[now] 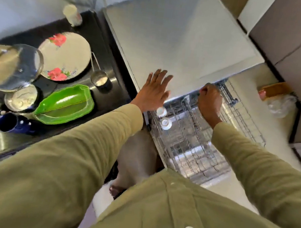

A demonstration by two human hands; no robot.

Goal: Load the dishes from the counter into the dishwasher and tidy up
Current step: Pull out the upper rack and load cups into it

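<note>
Two olive-green sleeves reach forward from the bottom of the view over a pale grey dishwasher front panel [176,39], which fills the upper centre. Below it a wire dishwasher rack [196,139] is pulled out, with a second wire rack [244,118] showing just beyond on the right. To the left lies the black glossy surface [102,36], which carries the dishes. Largest of these is a round white plate with red flower prints [65,56], near the back. Beside it at the left edge stands a clear glass jug [16,67], tilted in this view. In front of the plate sits a bright green, boat-shaped plastic tray [64,104]. A round steel bowl [21,98] touches the tray's left end, and a dark blue mug [10,122] lies nearer the viewer. A small steel cup [100,80] stands just right of the plate.

The left hand [154,91] is spread, fingers straight, flat against the panel's lower edge. The right hand [209,100] is curled around the far rim of the pulled-out rack. Two small white cups [164,118] sit upturned in the rack's near-left corner, just below the left hand.
</note>
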